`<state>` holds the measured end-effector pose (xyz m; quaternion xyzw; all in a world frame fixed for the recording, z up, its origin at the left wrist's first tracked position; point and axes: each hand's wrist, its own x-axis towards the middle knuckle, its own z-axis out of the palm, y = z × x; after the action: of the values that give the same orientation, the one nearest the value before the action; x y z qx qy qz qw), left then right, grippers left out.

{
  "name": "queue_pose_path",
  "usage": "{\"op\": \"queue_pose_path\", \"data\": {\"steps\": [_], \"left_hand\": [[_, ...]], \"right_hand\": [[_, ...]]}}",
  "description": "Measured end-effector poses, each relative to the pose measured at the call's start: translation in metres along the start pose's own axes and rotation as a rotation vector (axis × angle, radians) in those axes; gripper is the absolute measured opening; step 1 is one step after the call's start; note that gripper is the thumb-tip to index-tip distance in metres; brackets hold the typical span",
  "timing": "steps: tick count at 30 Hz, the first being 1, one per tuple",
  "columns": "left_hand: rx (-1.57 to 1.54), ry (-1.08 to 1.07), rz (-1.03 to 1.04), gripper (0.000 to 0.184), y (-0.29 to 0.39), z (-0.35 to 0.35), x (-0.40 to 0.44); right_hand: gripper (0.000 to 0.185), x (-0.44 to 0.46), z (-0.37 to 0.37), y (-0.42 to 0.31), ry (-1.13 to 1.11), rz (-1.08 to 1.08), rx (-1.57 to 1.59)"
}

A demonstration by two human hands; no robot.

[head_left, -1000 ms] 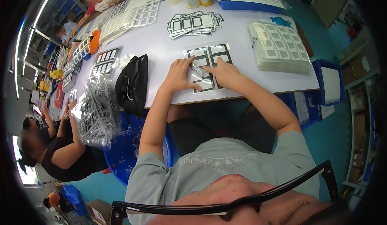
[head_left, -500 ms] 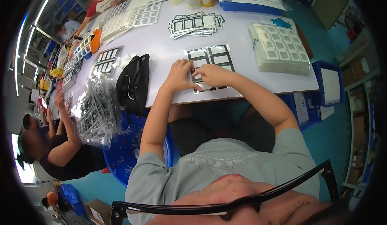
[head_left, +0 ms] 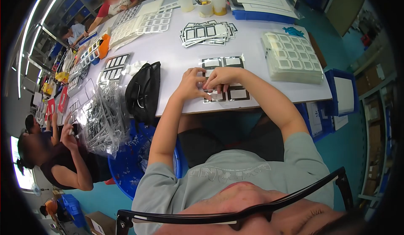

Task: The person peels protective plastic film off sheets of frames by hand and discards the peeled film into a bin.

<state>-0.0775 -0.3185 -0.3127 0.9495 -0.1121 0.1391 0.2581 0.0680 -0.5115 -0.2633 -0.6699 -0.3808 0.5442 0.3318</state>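
Observation:
On the table edge in front of me lies a clear sheet of black-framed rectangles (head_left: 239, 93). My left hand (head_left: 192, 84) rests along its left side, thumb and fingers apart in a curve, seemingly holding nothing. Over the sheet's left column is my right hand (head_left: 224, 77), wrist bent and fingertips pinched together close to the left thumb and fingers. Anything between those fingertips is too small to make out. Part of the sheet's left column is hidden under both hands.
Beyond the sheet are a pile of black-framed cards (head_left: 207, 33) and plastic cups (head_left: 205, 8). A thick stack of white-framed sheets (head_left: 292, 58) stands right. Left are a black pouch (head_left: 143, 92), a bag of strips (head_left: 103, 117) and a blue bin (head_left: 122, 174). Co-workers sit along the table.
My right hand's fingers have drawn together from a pointing pose into a pinch. The whole view has shifted slightly. A co-worker's raised hand at left has come down.

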Motion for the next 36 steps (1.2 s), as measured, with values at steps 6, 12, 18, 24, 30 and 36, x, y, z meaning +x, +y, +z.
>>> {"op": "queue_pose_path", "data": {"steps": [6, 12, 18, 24, 30, 36], "left_hand": [[-0.023, 0.003, -0.012, 0.053, 0.001, -0.001, 0.0], [-0.045, -0.016, -0.038, 0.055, 0.003, -0.001, -0.001], [-0.056, -0.001, -0.066, 0.091, 0.005, -0.003, 0.003], [0.173, -0.046, -0.072, 0.134, 0.011, 0.002, 0.004], [0.191, -0.03, -0.079, 0.142, 0.015, 0.002, 0.003], [0.181, 0.021, -0.042, 0.14, 0.015, 0.004, 0.002]], "right_hand": [[0.026, 0.004, 0.009, -0.006, 0.173, 0.044, -0.065], [0.018, 0.001, 0.002, 0.015, 0.209, -0.127, -0.093], [0.027, -0.012, -0.003, 0.033, 0.259, -0.225, -0.067], [0.062, -0.032, -0.01, 0.023, 0.255, -0.241, -0.648], [0.062, -0.035, -0.007, 0.021, 0.336, -0.155, -0.81], [0.06, -0.034, -0.018, 0.028, 0.397, -0.093, -0.673]]}}
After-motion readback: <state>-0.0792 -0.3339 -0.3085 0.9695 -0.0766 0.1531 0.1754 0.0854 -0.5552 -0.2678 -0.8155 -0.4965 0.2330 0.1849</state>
